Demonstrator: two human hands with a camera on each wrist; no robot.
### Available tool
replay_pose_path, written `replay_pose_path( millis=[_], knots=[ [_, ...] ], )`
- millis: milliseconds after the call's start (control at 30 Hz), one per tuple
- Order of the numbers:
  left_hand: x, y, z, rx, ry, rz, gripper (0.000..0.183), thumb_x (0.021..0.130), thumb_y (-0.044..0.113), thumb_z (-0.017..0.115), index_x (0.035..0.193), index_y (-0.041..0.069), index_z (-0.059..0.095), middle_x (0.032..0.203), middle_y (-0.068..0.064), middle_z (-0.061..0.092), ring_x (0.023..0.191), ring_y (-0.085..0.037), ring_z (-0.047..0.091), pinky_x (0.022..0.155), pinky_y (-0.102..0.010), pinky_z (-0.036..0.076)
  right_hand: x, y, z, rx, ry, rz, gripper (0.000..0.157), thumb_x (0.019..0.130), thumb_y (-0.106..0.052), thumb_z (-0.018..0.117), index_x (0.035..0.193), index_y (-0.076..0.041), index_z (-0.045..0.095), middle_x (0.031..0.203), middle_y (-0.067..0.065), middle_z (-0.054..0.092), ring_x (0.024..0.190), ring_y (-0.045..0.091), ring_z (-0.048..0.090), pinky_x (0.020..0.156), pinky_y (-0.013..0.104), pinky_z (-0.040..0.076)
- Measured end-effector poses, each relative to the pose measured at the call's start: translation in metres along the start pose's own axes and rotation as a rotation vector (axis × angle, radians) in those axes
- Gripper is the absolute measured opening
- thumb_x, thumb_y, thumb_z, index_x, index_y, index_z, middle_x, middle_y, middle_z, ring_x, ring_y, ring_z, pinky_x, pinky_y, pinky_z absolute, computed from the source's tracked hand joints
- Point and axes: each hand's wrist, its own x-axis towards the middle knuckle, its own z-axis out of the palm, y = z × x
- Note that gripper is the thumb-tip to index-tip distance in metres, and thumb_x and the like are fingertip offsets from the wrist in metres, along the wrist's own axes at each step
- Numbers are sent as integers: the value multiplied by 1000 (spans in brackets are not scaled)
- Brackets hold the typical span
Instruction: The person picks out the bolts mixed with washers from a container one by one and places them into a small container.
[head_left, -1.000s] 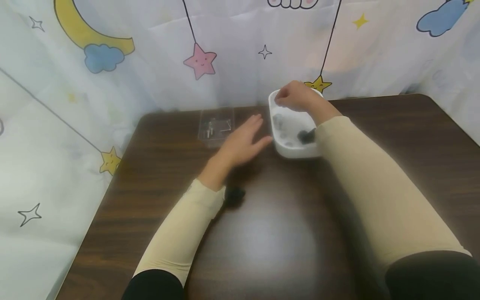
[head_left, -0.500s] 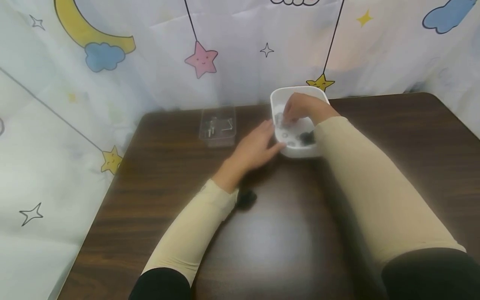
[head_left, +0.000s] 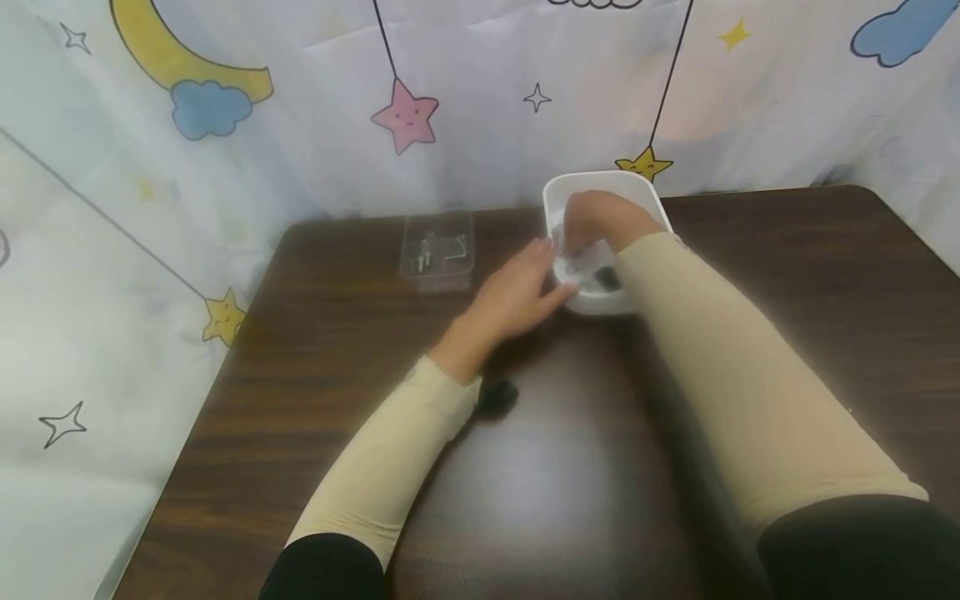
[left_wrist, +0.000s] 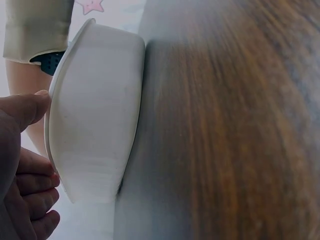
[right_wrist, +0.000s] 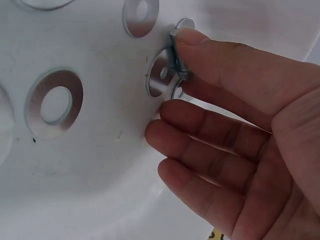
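A white plastic tub [head_left: 606,305] stands at the back of the table, with several flat metal washers [right_wrist: 55,103] on its inner floor. My right hand [head_left: 600,218] reaches down inside; its fingertips are hidden in the head view. In the right wrist view, its thumb and index finger pinch a short silvery metal rod [right_wrist: 179,56] just over a washer [right_wrist: 159,75], the other fingers loosely bent. My left hand [head_left: 513,292] rests against the tub's near left corner, thumb and fingers spread along the outer rim [left_wrist: 49,120].
A clear plastic box [head_left: 437,279] holding several small metal pieces stands left of the tub. Under the left cuff is a dark object [head_left: 497,400]. The brown wood-grain table [head_left: 337,333] meets a printed curtain [head_left: 480,167] behind.
My right hand has gone from above the tub's far left edge down into it. My left hand has moved right until it touches the tub's rim.
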Motion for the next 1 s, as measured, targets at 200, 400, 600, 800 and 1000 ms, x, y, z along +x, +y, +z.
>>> replay_pose_path(
  millis=[200,400,600,800,1000],
  knots=[
    [0,0,0,20,-9,1,79,99,57,44,157,8,21,165,-9,18,152,-23,15,124,-38,18,-1,-4,3,-32,45,-1,15,78,-18,73,87,-6,72,88,10,70,80,25,63,68,34,53],
    [0,1,0,24,-16,-1,79,99,57,43,157,8,22,165,-9,16,153,-23,15,125,-35,15,-3,-4,4,-34,64,1,15,78,-18,73,88,-7,71,88,10,69,79,26,62,66,34,53],
    [-1,1,-1,17,-20,-3,79,99,59,42,157,10,20,165,-8,14,153,-21,12,125,-33,12,-5,-5,4,-34,74,11,16,80,-19,72,89,-7,71,89,11,69,79,27,63,66,35,53],
    [0,0,1,24,-20,4,79,99,59,40,157,8,21,165,-9,15,153,-21,12,125,-36,15,-5,-5,6,-28,82,6,14,81,-18,71,89,-6,70,89,12,69,78,27,62,66,36,53],
    [0,-1,1,20,-16,11,80,99,59,40,157,8,19,165,-9,15,153,-23,14,125,-38,17,-6,-5,5,-27,80,1,15,83,-19,70,88,-5,69,90,12,68,80,28,60,70,36,51]
  ],
)
